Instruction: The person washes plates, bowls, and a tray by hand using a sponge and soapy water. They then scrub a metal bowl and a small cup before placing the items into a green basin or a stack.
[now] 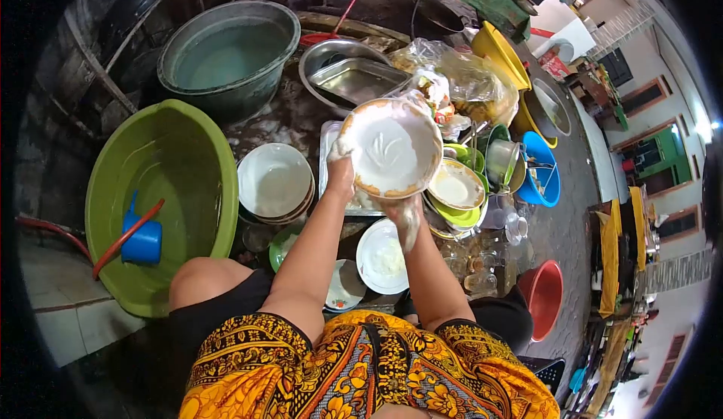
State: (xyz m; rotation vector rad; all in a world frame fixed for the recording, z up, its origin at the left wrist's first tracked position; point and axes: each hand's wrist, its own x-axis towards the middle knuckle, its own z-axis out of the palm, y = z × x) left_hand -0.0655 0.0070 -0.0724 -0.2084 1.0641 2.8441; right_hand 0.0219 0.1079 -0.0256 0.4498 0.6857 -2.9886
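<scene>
Bowl (pixel 395 144) with a brown rim is held up in front of the body, with its white inside turned up and streaks seen in the middle. Its left edge is gripped by the left hand (pixel 341 172), which is closed part way and spotted with suds (pixel 343 148). Its near edge is met from below by the right hand (pixel 409 219); the fingers are hidden there, so how far they are bent cannot be told. More suds are seen on that hand.

To the left of the left hand, white bowls (pixel 275 181) are stacked. Farther left, a blue scoop (pixel 141 242) is kept in a green tub (pixel 227 170). Past the hands, a metal tray (pixel 360 81) is set in a round basin (pixel 307 61). Just right of the right hand, a small plate (pixel 456 185) is piled on green dishes (pixel 456 217). Farther right, a blue basket (pixel 553 185) and a red tub (pixel 542 298) are seen. Below the hands, a white plate (pixel 382 257) is set between the arms.
</scene>
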